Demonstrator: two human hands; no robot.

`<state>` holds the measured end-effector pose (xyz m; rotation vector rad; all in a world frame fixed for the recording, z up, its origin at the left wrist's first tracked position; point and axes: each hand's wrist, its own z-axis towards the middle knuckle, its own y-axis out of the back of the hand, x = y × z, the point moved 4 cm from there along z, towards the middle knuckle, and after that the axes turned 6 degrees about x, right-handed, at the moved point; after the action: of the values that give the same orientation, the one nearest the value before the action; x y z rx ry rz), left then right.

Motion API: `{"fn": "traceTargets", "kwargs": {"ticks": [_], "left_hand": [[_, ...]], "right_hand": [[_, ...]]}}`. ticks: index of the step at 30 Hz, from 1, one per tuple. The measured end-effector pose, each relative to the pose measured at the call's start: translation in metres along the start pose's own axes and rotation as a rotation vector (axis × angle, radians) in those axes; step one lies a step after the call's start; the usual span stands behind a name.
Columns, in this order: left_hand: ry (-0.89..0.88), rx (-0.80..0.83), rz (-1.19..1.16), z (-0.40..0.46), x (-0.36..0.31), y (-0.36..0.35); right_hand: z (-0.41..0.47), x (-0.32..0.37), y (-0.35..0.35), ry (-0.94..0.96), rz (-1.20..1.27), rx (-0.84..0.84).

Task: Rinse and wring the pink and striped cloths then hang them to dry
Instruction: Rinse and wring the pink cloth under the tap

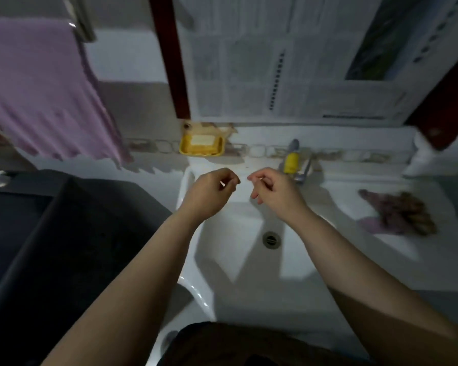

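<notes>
Pink cloth [43, 88] is hanging at upper left while the striped cloth [399, 213] is lying bunched on the sink [222, 249] ledge; left hand [209, 192] and right hand [274, 191] are hovering loosely curled, holding nothing.

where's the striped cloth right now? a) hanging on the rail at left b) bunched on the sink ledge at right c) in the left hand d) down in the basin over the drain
b: the striped cloth lies bunched on the sink ledge to the right of the basin, while the pink cloth hangs at left, both hands hold nothing, and the drain is uncovered.
</notes>
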<state>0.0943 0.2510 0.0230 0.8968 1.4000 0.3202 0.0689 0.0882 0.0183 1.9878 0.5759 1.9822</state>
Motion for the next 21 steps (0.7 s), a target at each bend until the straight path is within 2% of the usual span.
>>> {"fn": "traceTargets", "kwargs": {"ticks": [5, 8, 13, 15, 17, 18, 20, 21], "left_hand": [[0.088, 0.064, -0.046, 0.012, -0.023, -0.077], [0.126, 0.104, -0.109, 0.014, -0.036, -0.113], [0.143, 0.166, -0.183, 0.016, -0.057, -0.148], [0.154, 0.191, -0.189, 0.018, -0.062, -0.157], [0.162, 0.217, -0.182, 0.019, -0.066, -0.165], [0.166, 0.225, -0.176, 0.019, -0.067, -0.169], [0.174, 0.238, -0.17, 0.019, -0.069, -0.176], [0.18, 0.248, -0.172, 0.019, -0.069, -0.179]], "right_hand": [[-0.012, -0.082, 0.047, -0.156, -0.154, 0.134], [-0.018, -0.129, 0.08, -0.308, -0.444, 0.145], [-0.03, -0.209, 0.154, -0.601, -0.703, -0.09], [-0.039, -0.219, 0.183, -0.73, -0.675, -0.197], [-0.043, -0.26, 0.207, -0.898, -0.594, -0.217], [-0.043, -0.29, 0.216, -0.977, -0.564, -0.17], [-0.048, -0.31, 0.224, -0.963, -0.45, -0.163], [-0.056, -0.286, 0.222, -0.94, -0.365, -0.18]]}}
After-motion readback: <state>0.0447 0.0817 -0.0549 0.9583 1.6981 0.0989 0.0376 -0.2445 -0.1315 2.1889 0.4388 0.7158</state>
